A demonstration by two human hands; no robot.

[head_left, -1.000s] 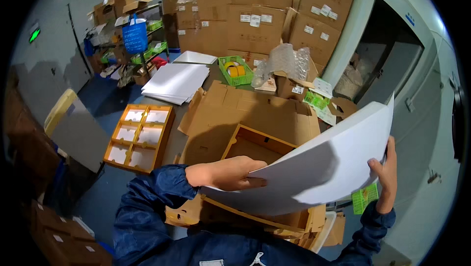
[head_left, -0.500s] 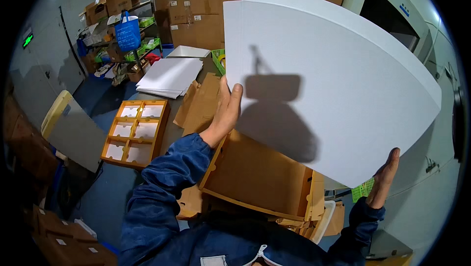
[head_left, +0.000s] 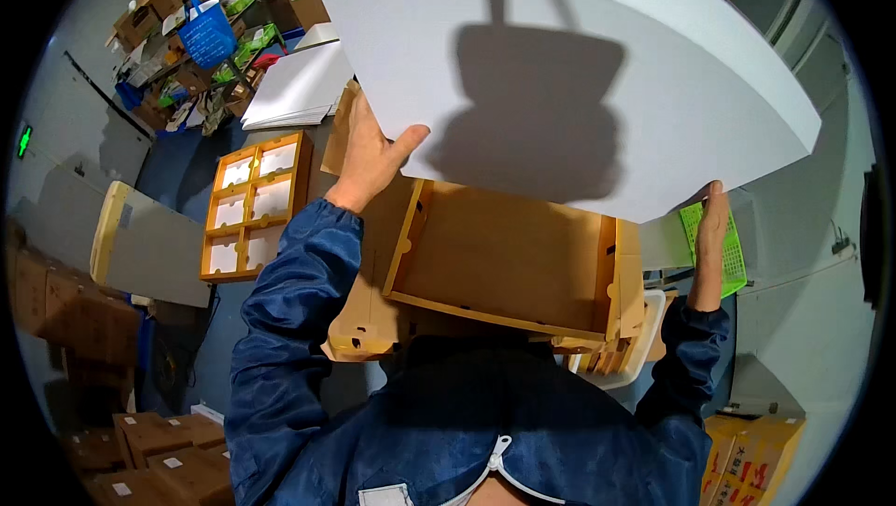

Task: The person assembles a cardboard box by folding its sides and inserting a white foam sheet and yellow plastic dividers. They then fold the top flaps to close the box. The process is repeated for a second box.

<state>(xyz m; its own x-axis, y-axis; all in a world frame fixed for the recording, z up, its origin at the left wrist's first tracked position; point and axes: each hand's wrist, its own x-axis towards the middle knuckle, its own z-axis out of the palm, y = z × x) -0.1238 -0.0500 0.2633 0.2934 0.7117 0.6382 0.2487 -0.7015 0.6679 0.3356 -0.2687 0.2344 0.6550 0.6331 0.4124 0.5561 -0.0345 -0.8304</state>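
Note:
A large white board with folded edges [head_left: 691,105] is held up between my two hands, tilted, its far part running out of the picture. My left hand [head_left: 371,156] grips its near left side, thumb on the white face. At the near right corner my right hand [head_left: 712,221] holds the edge, its fingers partly hidden behind the board. Below the board lies a shallow open brown cardboard box [head_left: 509,259], partly covered by it. A shadow falls across the white face.
To the left stands an orange divided tray [head_left: 250,203] with white-bottomed compartments. Behind it lies a stack of white sheets [head_left: 297,86]. A green basket [head_left: 733,245] and a white bin [head_left: 644,347] are at the right. A chair [head_left: 149,245] stands far left.
The white board has moved up and away, both hands with it, and its near edge now uncovers more of the brown box. My head view has also shifted.

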